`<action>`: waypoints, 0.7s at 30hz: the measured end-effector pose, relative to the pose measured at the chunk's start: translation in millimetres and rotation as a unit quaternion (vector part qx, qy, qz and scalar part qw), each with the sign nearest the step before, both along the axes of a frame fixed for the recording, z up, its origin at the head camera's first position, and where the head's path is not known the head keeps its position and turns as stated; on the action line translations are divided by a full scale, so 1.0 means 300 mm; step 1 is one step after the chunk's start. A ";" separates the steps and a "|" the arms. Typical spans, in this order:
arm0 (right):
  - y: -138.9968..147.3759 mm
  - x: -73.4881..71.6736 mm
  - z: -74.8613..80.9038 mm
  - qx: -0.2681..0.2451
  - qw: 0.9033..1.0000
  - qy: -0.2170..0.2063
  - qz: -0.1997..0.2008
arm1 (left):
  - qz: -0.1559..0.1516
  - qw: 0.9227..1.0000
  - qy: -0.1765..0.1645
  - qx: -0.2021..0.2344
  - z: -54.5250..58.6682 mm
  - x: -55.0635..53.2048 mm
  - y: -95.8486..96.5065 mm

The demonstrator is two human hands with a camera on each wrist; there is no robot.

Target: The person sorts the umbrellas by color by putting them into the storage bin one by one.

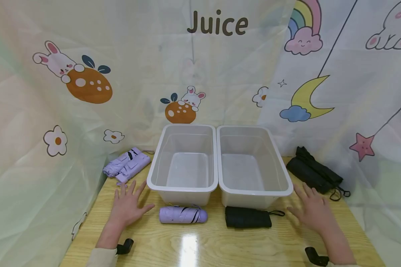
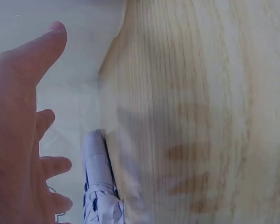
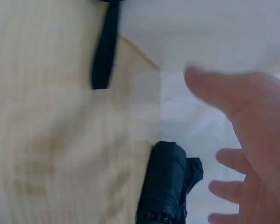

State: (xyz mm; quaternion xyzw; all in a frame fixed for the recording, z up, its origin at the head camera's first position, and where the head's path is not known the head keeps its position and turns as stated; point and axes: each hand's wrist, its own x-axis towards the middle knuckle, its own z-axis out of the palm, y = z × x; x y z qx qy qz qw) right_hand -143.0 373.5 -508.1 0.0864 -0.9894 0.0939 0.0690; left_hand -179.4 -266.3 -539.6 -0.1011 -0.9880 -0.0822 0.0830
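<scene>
My left hand (image 1: 128,207) hovers over the table's left side with fingers spread and holds nothing. Just beyond its fingertips lie folded lilac umbrellas (image 1: 133,167), side by side; the left wrist view shows a lilac umbrella (image 2: 98,172) beyond the fingers. Another lilac umbrella (image 1: 180,215), rolled up, lies to the right of its thumb. On the other side, my right hand (image 1: 315,211) is spread and holds nothing. Left of its thumb is a rolled black umbrella (image 1: 247,218) with a wrist loop. Folded black umbrellas (image 1: 312,172) lie past its fingers, with one black umbrella (image 3: 161,186) in the right wrist view.
Two light grey plastic bins, a left bin (image 1: 183,189) and a right bin (image 1: 257,193), stand rim to rim at the back of the wooden table (image 1: 220,246), with nothing inside. A printed cloth (image 1: 137,100) hangs behind and along both sides.
</scene>
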 end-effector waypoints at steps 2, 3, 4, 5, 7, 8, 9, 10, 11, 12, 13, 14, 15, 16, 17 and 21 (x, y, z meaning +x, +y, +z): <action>0.006 -0.010 0.016 -0.027 1.000 0.014 0.002 | -0.002 1.000 0.002 0.003 0.002 0.000 0.000; 0.007 -0.014 0.027 -0.047 0.999 0.019 0.000 | -0.004 1.000 0.004 0.004 0.002 -0.001 -0.001; 0.007 -0.018 0.041 -0.068 0.997 0.024 -0.002 | -0.005 1.000 0.006 0.005 0.002 -0.002 -0.002; 0.005 -0.021 0.059 -0.093 0.995 0.028 -0.007 | -0.006 1.000 0.007 0.008 0.002 -0.003 -0.003; 0.000 -0.030 0.091 -0.134 0.990 0.041 -0.015 | -0.010 1.000 0.009 0.015 0.002 -0.005 -0.004; -0.002 -0.036 0.106 -0.153 0.987 0.047 -0.018 | -0.013 1.000 0.011 0.018 0.002 -0.005 -0.005; -0.004 -0.043 0.120 -0.173 0.983 0.052 -0.020 | -0.015 1.000 0.011 0.022 0.001 -0.005 -0.006; -0.006 -0.051 0.134 -0.189 0.980 0.056 -0.021 | -0.017 0.999 0.010 0.026 0.000 -0.004 -0.007; -0.008 -0.060 0.147 -0.203 0.977 0.055 -0.022 | -0.018 0.999 0.009 0.032 -0.001 -0.003 -0.008; -0.011 -0.072 0.157 -0.217 0.974 0.053 -0.021 | -0.020 0.999 0.008 0.036 -0.003 -0.002 -0.009; -0.015 -0.084 0.168 -0.230 0.972 0.049 -0.021 | -0.021 0.999 0.009 0.041 -0.004 0.000 -0.010; -0.019 -0.096 0.179 -0.242 0.969 0.042 -0.020 | -0.021 0.999 0.008 0.045 -0.004 0.002 -0.010; -0.024 -0.109 0.190 -0.252 0.967 0.035 -0.020 | -0.022 0.998 0.007 0.052 -0.004 0.004 -0.010; -0.029 -0.123 0.199 -0.260 0.965 0.028 -0.019 | -0.024 0.998 0.006 0.061 -0.004 0.005 -0.009; -0.035 -0.137 0.208 -0.267 0.963 0.021 -0.018 | -0.026 0.997 0.003 0.072 -0.002 0.007 -0.006; -0.059 -0.191 0.237 -0.295 0.955 -0.013 -0.015 | -0.033 0.993 -0.019 0.110 0.011 0.014 0.007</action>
